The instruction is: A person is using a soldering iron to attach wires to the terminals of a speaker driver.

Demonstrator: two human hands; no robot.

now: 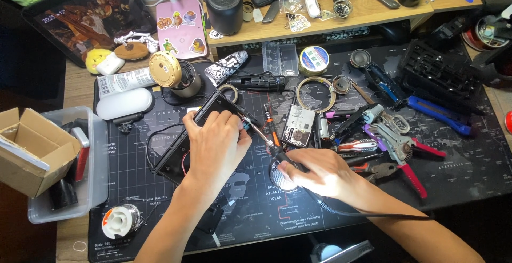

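While your whole surface is crowded with tools, the biggest thing under your hands is the black world-map mat that covers most of it, and everything you are working on lies on that mat.

Next in size is the black device case, lying open and tilted towards the mat's middle, with thin wires running along and out of it. It looks like rigid plastic, light, and likely to skate on the mat, so pin it by its long edge rather than by anything inside; the wires and whatever board sits within are the fragile part.

Your left hand is closed over the upper end of the case, fingers curled on its rim and pressing it down.

Your right hand is wrapped shut round the soldering iron, held like a pen on the dark handle, its cord trailing off towards you across the mat. The metal shaft points up and left, its tip just beside your left thumb at the case's corner. Keep to the insulated handle; I judge the shaft to be hot.

Smaller things lie near: red-handled pliers to the right, and a spool of solder at the mat's near left corner.
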